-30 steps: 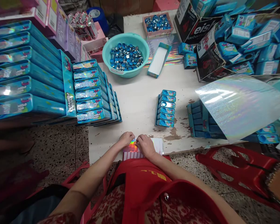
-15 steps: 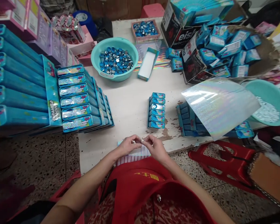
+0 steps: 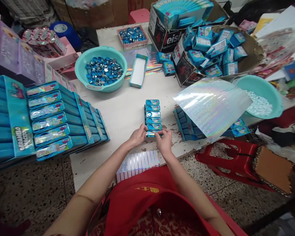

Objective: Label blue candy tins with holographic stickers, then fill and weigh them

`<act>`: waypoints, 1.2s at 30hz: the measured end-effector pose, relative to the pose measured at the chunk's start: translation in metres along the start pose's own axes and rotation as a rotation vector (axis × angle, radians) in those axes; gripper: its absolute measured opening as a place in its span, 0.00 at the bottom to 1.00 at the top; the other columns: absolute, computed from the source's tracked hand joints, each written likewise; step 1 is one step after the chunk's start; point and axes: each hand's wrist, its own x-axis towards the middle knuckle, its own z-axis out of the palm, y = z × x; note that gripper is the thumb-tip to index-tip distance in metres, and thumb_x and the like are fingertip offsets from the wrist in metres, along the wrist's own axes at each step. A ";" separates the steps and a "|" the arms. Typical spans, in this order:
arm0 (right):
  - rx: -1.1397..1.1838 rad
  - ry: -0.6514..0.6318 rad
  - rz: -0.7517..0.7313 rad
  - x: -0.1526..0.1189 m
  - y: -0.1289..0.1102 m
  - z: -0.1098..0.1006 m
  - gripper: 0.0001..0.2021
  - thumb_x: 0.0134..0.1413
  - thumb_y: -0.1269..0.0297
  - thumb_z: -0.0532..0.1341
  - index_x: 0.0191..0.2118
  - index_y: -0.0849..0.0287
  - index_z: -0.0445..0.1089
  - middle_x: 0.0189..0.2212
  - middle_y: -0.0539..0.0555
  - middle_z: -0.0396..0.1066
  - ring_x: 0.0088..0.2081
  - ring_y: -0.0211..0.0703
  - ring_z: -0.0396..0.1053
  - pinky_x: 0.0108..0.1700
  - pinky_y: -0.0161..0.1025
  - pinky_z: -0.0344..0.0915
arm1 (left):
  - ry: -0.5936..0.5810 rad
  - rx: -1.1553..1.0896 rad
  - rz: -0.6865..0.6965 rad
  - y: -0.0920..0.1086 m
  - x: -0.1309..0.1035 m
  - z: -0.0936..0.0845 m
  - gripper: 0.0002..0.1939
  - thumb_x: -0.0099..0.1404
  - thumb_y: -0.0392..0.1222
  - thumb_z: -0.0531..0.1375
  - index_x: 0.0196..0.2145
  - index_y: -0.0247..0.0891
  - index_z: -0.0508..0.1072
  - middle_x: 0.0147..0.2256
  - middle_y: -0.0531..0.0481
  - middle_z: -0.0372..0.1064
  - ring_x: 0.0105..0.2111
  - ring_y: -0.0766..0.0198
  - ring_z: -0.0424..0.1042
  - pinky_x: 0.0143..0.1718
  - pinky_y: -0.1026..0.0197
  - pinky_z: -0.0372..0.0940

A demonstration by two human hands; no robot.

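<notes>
A short row of blue slide tins (image 3: 153,114) stands on the white table ahead of me. At its near end, a narrow shiny holographic sticker (image 3: 151,134) lies over the closest tin. My left hand (image 3: 138,135) pinches the sticker's left end, with the fingers closed. My right hand (image 3: 164,139) is closed on its right end, thumb and fingertips at the tin's edge. Below my wrists, a sheet of holographic sticker strips (image 3: 140,161) lies at the table's front edge, partly covered by the red apron.
Stacked blue tins with shiny tops (image 3: 50,121) fill the left. Behind are a turquoise basin of metal caps (image 3: 102,88) and an open blue carton (image 3: 138,71). Boxes of blue packs (image 3: 186,69), a loose holographic sheet (image 3: 211,105) and another basin (image 3: 276,98) stand right.
Both hands have moved forward from the sticker sheet to the nearest tin, carrying a sticker between them. The sticker sheet is now uncovered by the hands. The camera view has shifted.
</notes>
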 end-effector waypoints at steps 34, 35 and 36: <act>-0.175 -0.693 -0.708 -0.100 0.007 0.072 0.09 0.59 0.66 0.57 0.43 0.57 0.72 0.40 0.57 0.71 0.43 0.46 0.65 0.45 0.42 0.63 | -0.122 0.162 -0.440 -0.107 -0.136 -0.039 0.11 0.54 0.43 0.54 0.29 0.35 0.72 0.22 0.54 0.65 0.25 0.66 0.61 0.26 0.66 0.53; -0.235 -0.707 -0.732 -0.101 0.005 0.074 0.10 0.60 0.65 0.57 0.43 0.57 0.72 0.41 0.58 0.71 0.43 0.47 0.65 0.44 0.42 0.63 | -0.106 0.167 -0.448 -0.108 -0.135 -0.039 0.11 0.54 0.43 0.54 0.27 0.35 0.72 0.21 0.54 0.64 0.25 0.66 0.61 0.25 0.66 0.52; -0.296 -0.720 -0.755 -0.102 0.003 0.075 0.10 0.60 0.65 0.57 0.44 0.57 0.72 0.41 0.58 0.71 0.43 0.48 0.65 0.43 0.43 0.63 | -0.091 0.173 -0.456 -0.109 -0.133 -0.039 0.11 0.55 0.43 0.54 0.25 0.34 0.72 0.21 0.54 0.64 0.25 0.66 0.60 0.25 0.65 0.51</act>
